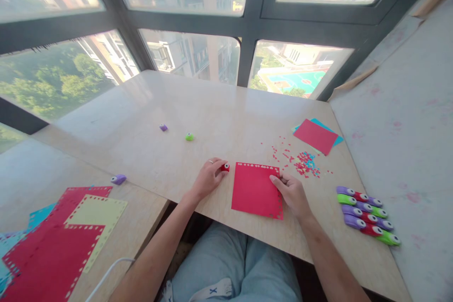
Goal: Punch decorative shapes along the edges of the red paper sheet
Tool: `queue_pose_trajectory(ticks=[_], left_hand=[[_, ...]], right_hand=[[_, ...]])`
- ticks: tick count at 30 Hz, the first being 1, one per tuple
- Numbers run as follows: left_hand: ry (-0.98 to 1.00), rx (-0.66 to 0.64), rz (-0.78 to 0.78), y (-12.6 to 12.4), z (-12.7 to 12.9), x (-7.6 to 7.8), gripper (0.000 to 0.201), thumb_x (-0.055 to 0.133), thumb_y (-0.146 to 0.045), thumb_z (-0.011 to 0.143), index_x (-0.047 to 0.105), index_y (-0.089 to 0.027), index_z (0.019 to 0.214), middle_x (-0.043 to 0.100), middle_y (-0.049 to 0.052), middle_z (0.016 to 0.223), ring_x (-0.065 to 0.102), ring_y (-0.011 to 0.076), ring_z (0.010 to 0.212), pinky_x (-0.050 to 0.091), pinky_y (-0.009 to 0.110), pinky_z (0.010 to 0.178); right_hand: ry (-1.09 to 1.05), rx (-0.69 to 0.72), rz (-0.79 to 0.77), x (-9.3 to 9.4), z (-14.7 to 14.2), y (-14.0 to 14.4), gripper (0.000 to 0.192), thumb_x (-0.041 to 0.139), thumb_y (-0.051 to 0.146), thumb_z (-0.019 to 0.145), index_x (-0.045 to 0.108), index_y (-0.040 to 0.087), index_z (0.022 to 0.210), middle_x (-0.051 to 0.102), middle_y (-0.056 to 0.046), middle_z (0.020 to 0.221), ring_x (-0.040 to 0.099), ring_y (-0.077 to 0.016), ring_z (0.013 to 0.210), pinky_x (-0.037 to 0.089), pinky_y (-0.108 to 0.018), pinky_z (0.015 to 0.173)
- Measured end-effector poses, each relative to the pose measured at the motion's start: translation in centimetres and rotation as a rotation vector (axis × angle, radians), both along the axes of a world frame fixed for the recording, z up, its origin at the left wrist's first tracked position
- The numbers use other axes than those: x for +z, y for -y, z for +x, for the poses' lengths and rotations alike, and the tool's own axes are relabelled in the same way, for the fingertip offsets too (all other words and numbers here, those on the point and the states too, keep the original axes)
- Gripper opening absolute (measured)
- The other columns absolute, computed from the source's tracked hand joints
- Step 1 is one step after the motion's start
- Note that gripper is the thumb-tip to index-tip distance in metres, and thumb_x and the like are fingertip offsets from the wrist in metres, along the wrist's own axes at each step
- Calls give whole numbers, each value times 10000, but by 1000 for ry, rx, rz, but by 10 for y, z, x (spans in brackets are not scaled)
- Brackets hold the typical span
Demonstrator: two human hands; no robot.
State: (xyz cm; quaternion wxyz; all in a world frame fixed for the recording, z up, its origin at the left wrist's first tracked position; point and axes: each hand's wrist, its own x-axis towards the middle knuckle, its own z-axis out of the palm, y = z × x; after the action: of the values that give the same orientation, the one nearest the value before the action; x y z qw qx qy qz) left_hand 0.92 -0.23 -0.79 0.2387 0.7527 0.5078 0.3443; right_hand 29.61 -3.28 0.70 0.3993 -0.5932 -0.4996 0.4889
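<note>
A red paper square [255, 189] with punched holes along its top and right edges lies flat on the beige table [219, 113] in front of me. My right hand [292, 192] rests on the sheet's right edge, fingers pinching it. My left hand [208, 178] lies on the table just left of the sheet, fingertips touching a small red punch [225, 167].
Red and blue confetti [303, 163] is scattered right of the sheet. A red and a blue sheet [316, 136] lie beyond it. Several larger punches [367, 214] sit at the right. Small purple [163, 127], green [189, 137] and purple [118, 179] punches lie left. Punched sheets [67, 231] are stacked on the left table.
</note>
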Motion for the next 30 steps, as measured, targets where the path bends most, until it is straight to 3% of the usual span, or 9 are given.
queue_pose_trajectory(ticks=[7, 19, 30], left_hand=[[116, -8, -27, -8, 9, -4, 243, 599, -69, 828, 661, -178, 1036, 648, 76, 1017, 603, 185, 937, 507, 332, 846], [84, -1, 21, -7, 18, 1, 220, 631, -94, 825, 670, -192, 1019, 672, 65, 993, 609, 183, 917, 495, 324, 814], [154, 29, -25, -6, 15, -4, 228, 628, -106, 833, 657, -196, 1040, 661, 56, 983, 613, 156, 861, 502, 290, 772]], right_hand=[[-7, 58, -16, -3, 1, -18, 456, 657, 591, 771, 714, 157, 899, 712, -58, 722, 672, -242, 687, 496, -284, 538], [-32, 95, -49, 1, 1, -19, 433, 654, 563, 786, 695, 150, 910, 725, -60, 782, 660, -212, 657, 478, -268, 541], [126, 113, 28, 0, 2, -17, 399, 592, 540, 822, 689, 153, 842, 682, -39, 698, 624, -195, 627, 443, -249, 512]])
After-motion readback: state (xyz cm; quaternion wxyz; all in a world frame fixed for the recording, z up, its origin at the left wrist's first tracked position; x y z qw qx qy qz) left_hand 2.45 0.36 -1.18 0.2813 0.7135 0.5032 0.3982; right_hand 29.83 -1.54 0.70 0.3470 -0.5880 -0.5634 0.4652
